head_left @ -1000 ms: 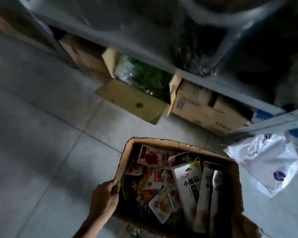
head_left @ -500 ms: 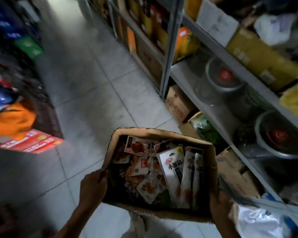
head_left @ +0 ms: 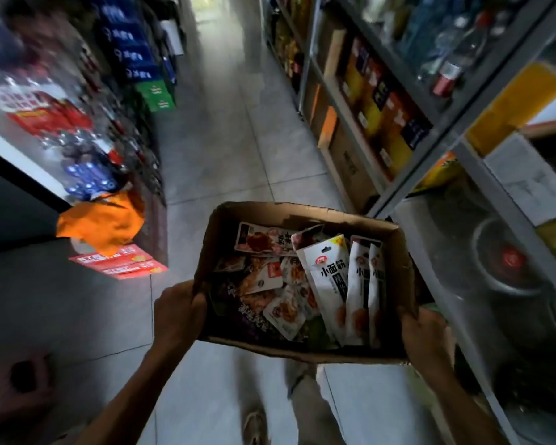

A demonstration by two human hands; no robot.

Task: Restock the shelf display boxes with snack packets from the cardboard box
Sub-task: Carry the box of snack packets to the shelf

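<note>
Bare forearms with no sleeves showing, light trousers [head_left: 305, 409] and a pale, blurred shoe [head_left: 254, 427].

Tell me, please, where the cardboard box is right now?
Low centre of the head view: the cardboard box is carried between left hand and right hand, beside the right-hand shelving.

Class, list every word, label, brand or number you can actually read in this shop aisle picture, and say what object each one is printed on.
"小面筋": on the tall white snack packet standing in the brown cardboard box.
Same white packet, small red logo above it: too small to read.
Neighbouring white packets: only partly visible.
Red flat cartons on the floor: white print, blurred.
Blue crates and green crates at left: logos blurred.
Shelf boxes at right: unreadable.
</note>
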